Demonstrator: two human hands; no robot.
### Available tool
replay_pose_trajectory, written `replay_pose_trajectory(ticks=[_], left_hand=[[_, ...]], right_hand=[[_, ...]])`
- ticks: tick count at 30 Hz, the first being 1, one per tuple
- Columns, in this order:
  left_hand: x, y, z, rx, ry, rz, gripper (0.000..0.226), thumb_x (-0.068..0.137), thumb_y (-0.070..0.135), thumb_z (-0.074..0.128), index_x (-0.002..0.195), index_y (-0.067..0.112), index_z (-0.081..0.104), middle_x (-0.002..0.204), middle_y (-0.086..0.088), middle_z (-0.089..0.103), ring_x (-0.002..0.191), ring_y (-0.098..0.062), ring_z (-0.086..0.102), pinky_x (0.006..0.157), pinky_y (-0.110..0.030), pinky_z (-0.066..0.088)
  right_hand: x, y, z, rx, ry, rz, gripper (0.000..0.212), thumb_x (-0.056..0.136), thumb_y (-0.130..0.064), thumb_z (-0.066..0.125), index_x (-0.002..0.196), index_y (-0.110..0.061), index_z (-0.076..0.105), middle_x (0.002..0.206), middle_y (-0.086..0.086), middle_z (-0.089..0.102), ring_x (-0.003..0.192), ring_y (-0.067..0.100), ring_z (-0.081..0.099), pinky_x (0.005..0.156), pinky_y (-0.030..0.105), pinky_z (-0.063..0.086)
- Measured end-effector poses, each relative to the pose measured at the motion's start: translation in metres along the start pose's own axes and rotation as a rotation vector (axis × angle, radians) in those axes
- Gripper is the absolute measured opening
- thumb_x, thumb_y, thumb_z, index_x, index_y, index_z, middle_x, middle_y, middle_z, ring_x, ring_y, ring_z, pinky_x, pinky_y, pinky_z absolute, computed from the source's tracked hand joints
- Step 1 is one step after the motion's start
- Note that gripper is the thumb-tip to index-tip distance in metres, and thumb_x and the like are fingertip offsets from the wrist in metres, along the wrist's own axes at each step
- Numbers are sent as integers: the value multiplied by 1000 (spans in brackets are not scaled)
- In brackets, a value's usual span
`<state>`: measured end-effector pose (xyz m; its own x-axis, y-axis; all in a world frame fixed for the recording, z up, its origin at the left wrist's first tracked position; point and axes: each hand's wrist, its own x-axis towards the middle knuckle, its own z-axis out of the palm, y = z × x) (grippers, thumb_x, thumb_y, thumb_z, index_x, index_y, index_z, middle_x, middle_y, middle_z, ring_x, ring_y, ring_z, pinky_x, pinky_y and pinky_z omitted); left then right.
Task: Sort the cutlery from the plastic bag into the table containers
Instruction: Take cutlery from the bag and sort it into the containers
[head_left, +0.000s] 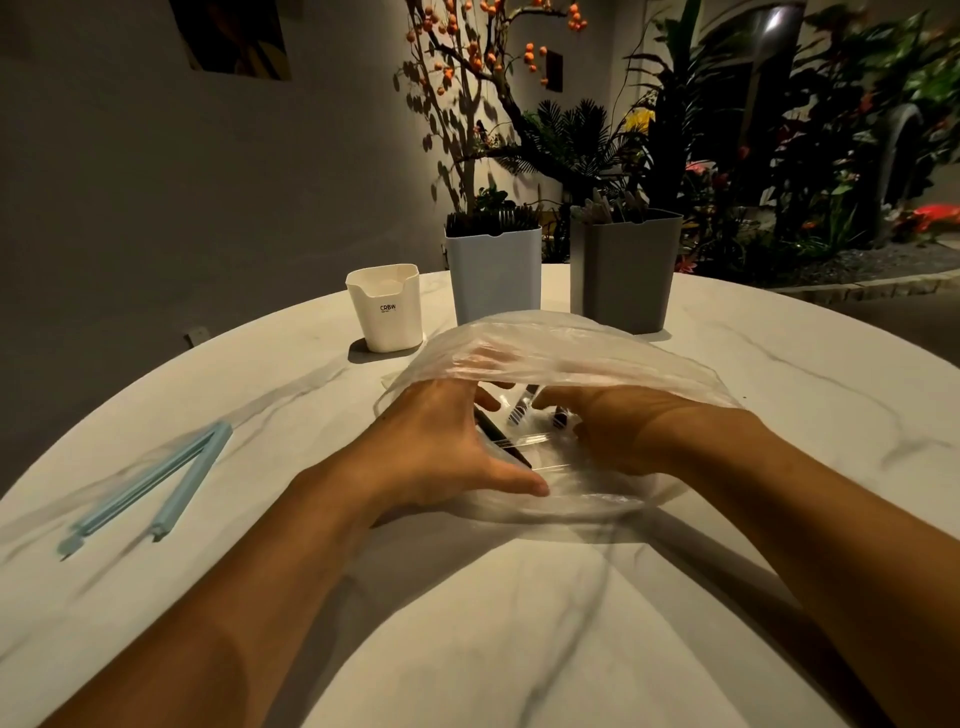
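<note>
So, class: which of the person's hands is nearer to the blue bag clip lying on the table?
Left. The left hand is at the plastic bag, on the blue bag clip side; the right hand lies farther away, beyond the left.

Head view, close, looking down at table (779, 395).
</note>
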<state>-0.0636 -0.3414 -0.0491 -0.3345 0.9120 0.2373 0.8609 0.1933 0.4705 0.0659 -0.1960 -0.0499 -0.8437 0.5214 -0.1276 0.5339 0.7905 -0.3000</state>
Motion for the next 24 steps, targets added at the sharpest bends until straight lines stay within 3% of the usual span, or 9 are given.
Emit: replay_pose_trajectory(ticks=[3, 7, 9, 12, 14, 17, 20, 24], left_hand=[[-2, 5, 0, -38, 37, 22, 84, 55, 62, 85, 125, 50, 40, 98, 33, 49, 92, 5, 54, 77, -8, 44], [-2, 5, 0, -36, 90, 12, 75, 58, 62, 84, 122, 49, 46, 100, 27, 56, 94, 3, 58, 87, -25, 54], [-1, 5, 2, -26, 91, -28, 70, 66, 58, 82, 127, 42, 50, 103, 22, 58, 96, -2, 59, 90, -30, 55], [2, 3, 6, -22, 97, -115, 55, 80, 51, 74, 126, 29, 55, 106, 16, 59, 100, -9, 60, 93, -36, 55], [3, 3, 7, -45, 128, -147, 43, 87, 47, 68, 123, 25, 59, 108, 11, 65, 99, -11, 62, 93, -39, 54], [4, 5, 6, -97, 205, -173, 32, 94, 38, 60, 122, 23, 61, 110, 7, 65, 101, -12, 60, 98, -33, 50], [4, 10, 7, -103, 265, -157, 26, 97, 29, 57, 122, 21, 61, 107, 8, 55, 99, -10, 51, 92, -25, 43], [1, 13, 4, -72, 261, -111, 25, 97, 26, 56, 121, 22, 60, 104, 9, 54, 95, -6, 50, 88, -21, 41]], right_hand=[[-1, 1, 0, -12, -29, 6, 61, 93, -2, 59, 142, -36, 44, 146, 2, 43, 131, 27, 41, 116, 39, 33], [-8, -4, -4, -46, 63, 41, 36, 101, -10, 49, 137, -15, 49, 137, 10, 49, 117, 24, 46, 105, 28, 34], [-7, -8, -1, -45, 47, 86, 38, 107, -23, 34, 139, -7, 44, 136, 15, 51, 118, 30, 48, 99, 33, 35], [2, -8, 8, -32, 60, 170, 43, 106, -40, 34, 130, -11, 53, 100, 4, 59, 99, 23, 50, 87, 32, 37], [9, -6, 10, -34, 53, 219, 40, 105, -40, 37, 130, -14, 53, 104, 1, 56, 110, 23, 51, 97, 33, 38], [16, -3, 12, 16, 123, 244, 38, 104, -38, 40, 133, -17, 52, 129, 8, 56, 116, 27, 50, 103, 37, 38], [20, -3, 18, 34, 200, 249, 33, 103, -40, 42, 121, -17, 56, 107, 5, 54, 96, 21, 48, 92, 33, 40], [23, -5, 25, 86, 256, 260, 26, 102, -42, 44, 104, -18, 52, 89, -2, 48, 87, 18, 46, 81, 29, 35]])
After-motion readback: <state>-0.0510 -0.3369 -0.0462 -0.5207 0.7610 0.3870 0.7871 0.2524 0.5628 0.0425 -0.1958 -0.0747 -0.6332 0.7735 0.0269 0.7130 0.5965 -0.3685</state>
